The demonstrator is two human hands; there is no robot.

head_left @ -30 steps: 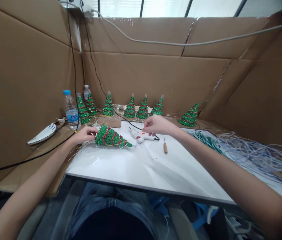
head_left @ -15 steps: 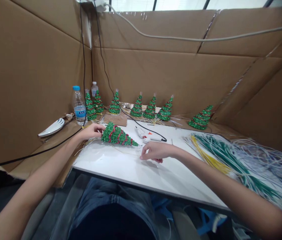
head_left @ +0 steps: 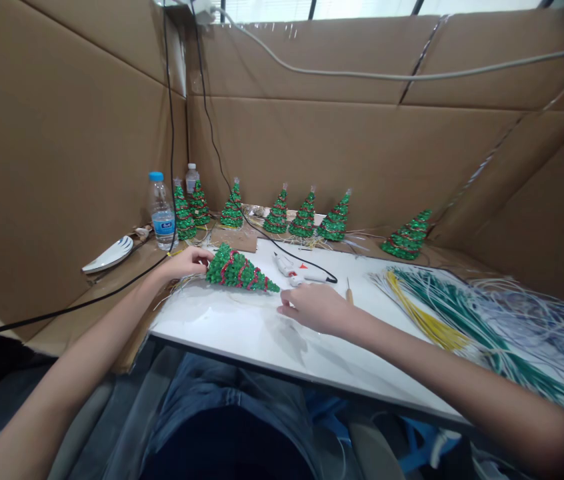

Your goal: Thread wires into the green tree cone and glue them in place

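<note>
A green beaded Christmas tree with red garland lies on its side above the white board, its tip pointing right. My left hand grips it at the wide base, the fingertips partly hidden behind it. At the tip is my right hand, palm down, with thumb and forefinger drawn together. Whatever lies between those fingers is too small to make out. A white glue gun rests behind the right hand, and a wooden-handled awl lies just beyond the wrist.
Several finished trees stand along the cardboard wall. Bundles of green, yellow and clear strands cover the board's right side. A water bottle and a white curved object are at left. A black cable crosses the left side.
My right hand has turned more palm down and its fingers have risen to the tree's tip. The left hand keeps its hold on the base.
</note>
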